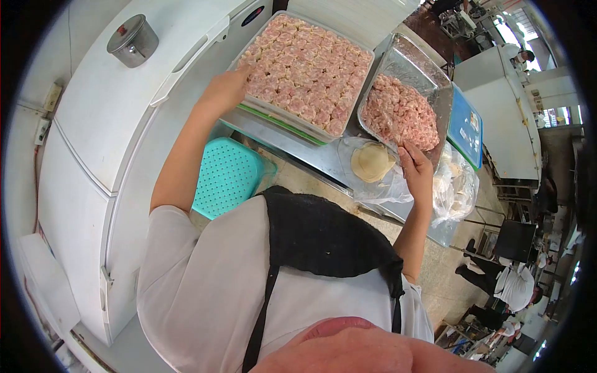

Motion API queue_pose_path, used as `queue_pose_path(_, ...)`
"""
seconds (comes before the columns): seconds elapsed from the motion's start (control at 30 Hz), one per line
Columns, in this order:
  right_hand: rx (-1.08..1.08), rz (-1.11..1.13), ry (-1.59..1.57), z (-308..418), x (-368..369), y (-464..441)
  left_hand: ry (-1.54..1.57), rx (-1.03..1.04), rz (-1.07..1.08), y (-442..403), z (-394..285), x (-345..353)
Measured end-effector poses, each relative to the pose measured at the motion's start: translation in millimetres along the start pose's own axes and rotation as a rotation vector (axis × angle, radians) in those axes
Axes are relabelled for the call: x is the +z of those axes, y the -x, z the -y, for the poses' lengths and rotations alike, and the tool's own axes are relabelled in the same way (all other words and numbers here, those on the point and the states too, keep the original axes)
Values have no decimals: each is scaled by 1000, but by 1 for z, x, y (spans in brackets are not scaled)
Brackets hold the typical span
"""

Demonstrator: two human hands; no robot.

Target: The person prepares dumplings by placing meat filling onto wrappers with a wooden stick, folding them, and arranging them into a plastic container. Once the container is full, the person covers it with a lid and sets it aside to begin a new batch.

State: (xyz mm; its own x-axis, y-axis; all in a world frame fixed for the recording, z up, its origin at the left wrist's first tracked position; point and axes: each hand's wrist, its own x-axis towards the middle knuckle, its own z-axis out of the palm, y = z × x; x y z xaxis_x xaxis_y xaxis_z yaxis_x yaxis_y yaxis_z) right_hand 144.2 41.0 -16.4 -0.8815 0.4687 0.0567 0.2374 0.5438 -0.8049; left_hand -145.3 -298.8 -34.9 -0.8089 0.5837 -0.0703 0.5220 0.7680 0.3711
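My left hand [229,90] reaches over the left rim of a clear plastic container [292,123], its fingers curled down at the dumplings. Rows of open-topped meat dumplings [311,68] fill this container. Whatever those fingertips hold is hidden. Beside it, a metal tray [407,59] holds a mound of pinkish minced meat [401,112]. At the tray's near edge is my right hand [416,169], fingers closed together; I cannot make out what is in them. Close to that hand, a stack of round pale wrappers [371,163] lies on plastic film.
A plastic bag [454,189] of pale pieces and a blue lid [465,124] lie right of the tray. A turquoise stool [225,177] stands below the counter. At left is a white freezer [93,81] with a metal pot [133,42] on it. Other people are far off at right.
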Motion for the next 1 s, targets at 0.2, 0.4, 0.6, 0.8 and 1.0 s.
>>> queue_pose_path(0.2,-116,-63,-20,-12,3,0,-194,11,-181,-4,19,-20)
queue_pose_path(0.4,106,-37,-56,6,-5,4,-370,46,-177,-26,37,-8)
queue_pose_path(0.6,-3,-75,-24,-10,-20,3,-322,47,-172,-33,36,-7)
queue_pose_path(0.8,-54,135,555,-38,-66,-29,-274,207,-291,-36,62,12)
queue_pose_path(1.0,-205,160,973,-89,-90,-77,-265,191,-235,-28,53,0)
